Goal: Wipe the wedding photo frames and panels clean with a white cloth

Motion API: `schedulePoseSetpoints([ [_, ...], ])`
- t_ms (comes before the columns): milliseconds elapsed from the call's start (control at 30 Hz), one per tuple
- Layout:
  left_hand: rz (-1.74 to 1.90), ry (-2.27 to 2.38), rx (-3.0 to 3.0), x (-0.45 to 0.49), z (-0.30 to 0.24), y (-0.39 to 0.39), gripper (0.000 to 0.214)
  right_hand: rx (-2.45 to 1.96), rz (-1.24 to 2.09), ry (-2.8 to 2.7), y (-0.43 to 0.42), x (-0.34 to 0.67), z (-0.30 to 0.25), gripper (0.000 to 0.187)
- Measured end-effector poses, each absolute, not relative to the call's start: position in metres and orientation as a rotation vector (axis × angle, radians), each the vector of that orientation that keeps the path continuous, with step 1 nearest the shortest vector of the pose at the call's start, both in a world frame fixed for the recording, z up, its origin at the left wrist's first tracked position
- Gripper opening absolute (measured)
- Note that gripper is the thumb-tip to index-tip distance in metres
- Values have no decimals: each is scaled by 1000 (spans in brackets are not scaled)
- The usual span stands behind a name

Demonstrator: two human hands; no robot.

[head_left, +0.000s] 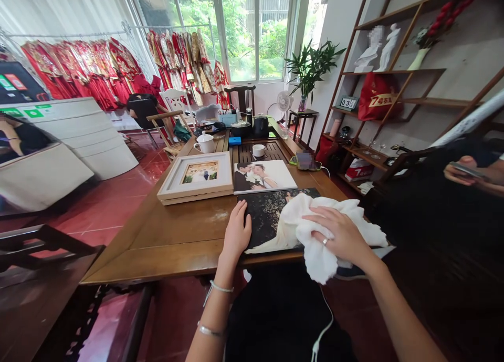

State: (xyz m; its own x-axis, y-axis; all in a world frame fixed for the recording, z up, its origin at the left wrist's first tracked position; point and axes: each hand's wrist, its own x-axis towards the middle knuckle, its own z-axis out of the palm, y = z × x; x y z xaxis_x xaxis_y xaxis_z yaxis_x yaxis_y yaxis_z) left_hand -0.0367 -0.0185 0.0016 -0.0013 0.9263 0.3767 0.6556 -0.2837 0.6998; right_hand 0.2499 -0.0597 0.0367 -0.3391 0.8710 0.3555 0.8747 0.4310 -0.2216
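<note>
A dark wedding photo panel (262,215) lies flat on the wooden table (177,236) in front of me. My left hand (238,225) rests along its left edge, fingers stretched out and lying flat. A crumpled white cloth (366,220) is under my right hand (336,233), whose fingers press and grip it against the panel. The cloth covers much of the panel's right side and hangs over the table's front edge. Just behind lies a lighter photo panel (281,175) of a couple. To its left are stacked pale wooden picture frames (165,193), the top one holding a photo.
A lidded white cup (205,141), a small white cup (259,150) and a blue box (234,141) stand farther back. A phone (307,161) with a cable lies at the right edge. Another person's hand (468,170) holds a phone at right. A wooden chair (35,246) stands at left.
</note>
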Motion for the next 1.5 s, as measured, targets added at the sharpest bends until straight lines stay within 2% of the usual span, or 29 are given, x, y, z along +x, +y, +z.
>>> schedulePoseSetpoints([
  [233,1164,1600,1969,-40,0,-17,42,-1429,164,-2332,-48,266,43,36],
  [700,1184,1583,1983,-41,-3,-16,41,-1700,49,-2261,47,243,50,37],
  [867,1187,1615,1974,-40,-7,-15,41,-1788,-32,-2210,30,228,53,38],
  [1200,1164,1627,1975,-39,-4,-15,42,-1281,40,-2463,-66,221,47,42],
  [1500,1179,1580,1965,-41,-3,-14,42,-1467,26,-2381,-55,248,43,38],
])
